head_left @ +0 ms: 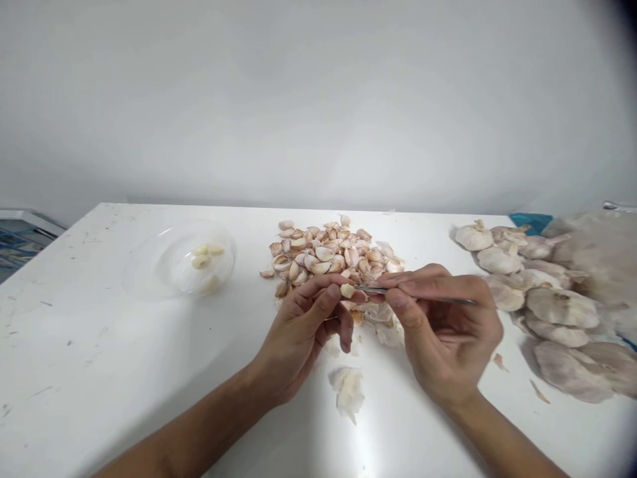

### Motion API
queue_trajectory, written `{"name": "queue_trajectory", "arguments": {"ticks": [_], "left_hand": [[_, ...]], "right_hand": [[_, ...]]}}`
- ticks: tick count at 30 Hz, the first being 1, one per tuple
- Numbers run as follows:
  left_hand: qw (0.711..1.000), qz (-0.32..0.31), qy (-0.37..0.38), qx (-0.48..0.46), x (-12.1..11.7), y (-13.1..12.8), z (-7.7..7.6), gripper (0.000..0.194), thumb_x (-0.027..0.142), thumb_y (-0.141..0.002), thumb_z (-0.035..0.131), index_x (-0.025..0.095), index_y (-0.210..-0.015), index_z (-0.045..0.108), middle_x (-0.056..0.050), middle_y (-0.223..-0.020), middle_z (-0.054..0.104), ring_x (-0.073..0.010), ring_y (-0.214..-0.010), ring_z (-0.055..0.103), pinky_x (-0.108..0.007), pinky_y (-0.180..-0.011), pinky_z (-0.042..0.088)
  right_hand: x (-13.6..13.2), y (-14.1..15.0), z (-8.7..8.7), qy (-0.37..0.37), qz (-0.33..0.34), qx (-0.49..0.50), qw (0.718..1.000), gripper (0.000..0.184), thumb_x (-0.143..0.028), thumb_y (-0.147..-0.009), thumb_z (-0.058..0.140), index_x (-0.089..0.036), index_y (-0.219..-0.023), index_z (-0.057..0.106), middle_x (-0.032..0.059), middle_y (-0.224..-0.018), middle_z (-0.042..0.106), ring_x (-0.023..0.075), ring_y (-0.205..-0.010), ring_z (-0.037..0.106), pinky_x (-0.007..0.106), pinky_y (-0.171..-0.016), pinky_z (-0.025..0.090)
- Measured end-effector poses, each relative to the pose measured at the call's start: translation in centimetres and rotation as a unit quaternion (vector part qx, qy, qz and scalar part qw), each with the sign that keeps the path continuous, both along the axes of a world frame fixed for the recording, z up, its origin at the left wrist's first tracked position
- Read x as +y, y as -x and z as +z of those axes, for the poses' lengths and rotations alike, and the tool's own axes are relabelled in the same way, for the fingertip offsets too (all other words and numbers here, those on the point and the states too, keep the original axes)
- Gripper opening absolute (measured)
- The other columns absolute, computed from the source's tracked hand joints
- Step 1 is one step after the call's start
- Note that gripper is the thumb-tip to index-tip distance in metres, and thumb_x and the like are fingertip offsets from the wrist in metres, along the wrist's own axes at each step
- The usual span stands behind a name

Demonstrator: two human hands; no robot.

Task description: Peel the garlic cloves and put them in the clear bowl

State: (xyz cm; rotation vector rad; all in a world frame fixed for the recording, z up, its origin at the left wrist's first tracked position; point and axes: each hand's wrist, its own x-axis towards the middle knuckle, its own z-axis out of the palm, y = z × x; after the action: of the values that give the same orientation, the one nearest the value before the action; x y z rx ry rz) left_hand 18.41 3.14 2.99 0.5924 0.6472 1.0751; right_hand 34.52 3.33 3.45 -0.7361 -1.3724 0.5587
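So, I have my left hand [298,325] pinching a garlic clove [347,290] between the fingertips, its end meeting the tip of a slim metal tool [371,290] gripped narrowly in my right hand [448,338], just near the far heap of skin-on cloves [323,255] on the white worktop [74,332], a clear plastic bowl [179,260] off to the left.

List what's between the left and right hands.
Head view: a pale garlic clove and the tip of a thin metal tool lie between the left hand and right hand.
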Motion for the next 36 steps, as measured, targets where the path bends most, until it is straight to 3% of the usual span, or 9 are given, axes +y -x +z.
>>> {"name": "queue_trajectory", "arguments": {"ticks": [4, 21, 24, 27, 30, 32, 33, 35, 36], "left_hand": [[1.0, 0.007, 0.008, -0.002, 0.1, 0.0, 0.2, 0.015, 0.023, -0.101, 0.057, 0.019, -0.097, 0.071, 0.0, -0.089, 0.073, -0.0041, -0.052, 0.059, -0.015, -0.051, 0.049], [0.995, 0.05, 0.08, -0.032, 0.4, 0.2, 0.4, 0.034, 0.042, -0.087, 0.076, 0.018, -0.079, 0.053, 0.007, -0.072, 0.048, -0.004, -0.05, 0.038, -0.015, -0.043, 0.041], [0.998, 0.039, 0.057, -0.003, 0.5, 0.2, 0.4, 0.038, 0.05, -0.088, 0.073, 0.019, -0.08, 0.052, 0.007, -0.066, 0.046, -0.0042, -0.048, 0.037, -0.015, -0.044, 0.038], [0.999, 0.039, 0.008, 0.033, 0.9, 0.6, 0.6, 0.039, 0.057, -0.089, 0.068, 0.02, -0.09, 0.057, 0.007, -0.061, 0.048, -0.0056, -0.046, 0.042, -0.017, -0.045, 0.04], [0.985, 0.115, -0.072, 0.105, 1.2, 2.5, 2.0, 0.036, 0.055, -0.089, 0.069, 0.02, -0.095, 0.064, 0.004, -0.065, 0.056, -0.0082, -0.049, 0.048, -0.019, -0.045, 0.043], [0.94, 0.218, -0.161, 0.206, 1.1, 4.8, 3.6, 0.029, 0.05, -0.09, 0.069, 0.021, -0.093, 0.07, 0.001, -0.076, 0.064, -0.0101, -0.054, 0.052, -0.022, -0.045, 0.043], [0.891, 0.288, -0.208, 0.281, 0.9, 6.3, 4.4, 0.025, 0.047, -0.091, 0.069, 0.022, -0.093, 0.073, 0.001, -0.084, 0.069, -0.01, -0.056, 0.053, -0.023, -0.048, 0.044], [0.747, 0.419, -0.236, 0.459, 0.6, 9.4, 5.7, 0.018, 0.04, -0.091, 0.071, 0.026, -0.1, 0.077, 0.004, -0.091, 0.072, -0.0106, -0.063, 0.055, -0.025, -0.061, 0.047], [0.683, 0.433, -0.223, 0.545, 0.6, 11.0, 6.1, 0.018, 0.041, -0.088, 0.073, 0.028, -0.099, 0.078, 0.006, -0.092, 0.074, -0.0117, -0.064, 0.056, -0.026, -0.063, 0.045]], "right_hand": [[0.1, 0.0, 0.0, 0.0, 0.002, 0.004, 1.0, 0.027, 0.001, -0.086, 0.067, -0.021, -0.1, 0.066, 0.0048, -0.091, 0.072, 0.0209, -0.092, 0.074, 0.03, -0.064, 0.064], [0.5, -0.8, -0.5, -0.017, 0.023, -0.052, 0.998, 0.03, 0.0, -0.085, 0.072, -0.022, -0.104, 0.068, 0.0032, -0.092, 0.073, 0.0197, -0.089, 0.072, 0.033, -0.068, 0.062], [1.0, -1.9, -0.3, 0.052, 0.087, -0.156, 0.983, 0.022, -0.009, -0.088, 0.074, -0.023, -0.104, 0.069, 0.0029, -0.094, 0.073, 0.018, -0.085, 0.071, 0.032, -0.069, 0.059], [1.3, -2.7, -0.1, 0.155, 0.177, -0.264, 0.935, 0.007, -0.022, -0.094, 0.072, -0.024, -0.099, 0.068, 0.001, -0.091, 0.073, 0.0148, -0.076, 0.069, 0.028, -0.062, 0.055], [1.5, -2.9, -0.1, 0.199, 0.214, -0.256, 0.921, 0.007, -0.03, -0.096, 0.069, -0.024, -0.1, 0.068, 0.0018, -0.094, 0.074, 0.0151, -0.076, 0.069, 0.027, -0.062, 0.054], [1.5, -3.0, -0.2, 0.212, 0.205, -0.208, 0.932, 0.011, -0.033, -0.097, 0.068, -0.024, -0.103, 0.069, 0.0033, -0.095, 0.074, 0.0163, -0.077, 0.07, 0.028, -0.063, 0.056], [1.6, -3.1, -0.2, 0.218, 0.197, -0.186, 0.937, 0.014, -0.034, -0.097, 0.068, -0.023, -0.105, 0.068, 0.0039, -0.095, 0.074, 0.0167, -0.077, 0.07, 0.028, -0.062, 0.056], [1.9, -3.6, -0.2, 0.226, 0.177, -0.161, 0.944, 0.018, -0.036, -0.096, 0.068, -0.022, -0.108, 0.067, 0.004, -0.094, 0.074, 0.0163, -0.075, 0.068, 0.027, -0.057, 0.053], [2.1, -4.0, -0.1, 0.228, 0.165, -0.16, 0.946, 0.02, -0.038, -0.096, 0.068, -0.022, -0.108, 0.067, 0.0034, -0.092, 0.073, 0.0154, -0.071, 0.066, 0.026, -0.054, 0.051]]}}
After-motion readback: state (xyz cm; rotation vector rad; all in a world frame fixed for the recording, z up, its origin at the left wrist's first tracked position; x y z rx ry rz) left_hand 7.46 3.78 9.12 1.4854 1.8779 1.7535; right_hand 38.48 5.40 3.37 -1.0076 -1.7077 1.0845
